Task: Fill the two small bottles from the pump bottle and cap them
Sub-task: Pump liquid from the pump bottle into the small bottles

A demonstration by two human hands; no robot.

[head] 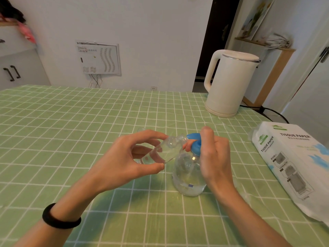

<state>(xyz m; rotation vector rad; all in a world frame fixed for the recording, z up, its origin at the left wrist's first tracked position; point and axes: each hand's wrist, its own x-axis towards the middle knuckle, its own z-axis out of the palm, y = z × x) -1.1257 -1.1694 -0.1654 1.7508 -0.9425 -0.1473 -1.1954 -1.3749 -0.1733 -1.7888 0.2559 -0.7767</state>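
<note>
Fingers of my left hand pinch the tilted small bottle, mouth at the spout of the pump bottle on the table; my right hand curls round its blue top.

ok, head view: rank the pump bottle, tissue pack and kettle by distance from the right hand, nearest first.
1. pump bottle: in contact; the right hand grips its top, just left of the palm.
2. tissue pack: lying off to the hand's right.
3. kettle: standing well behind the hand, far right.
</note>
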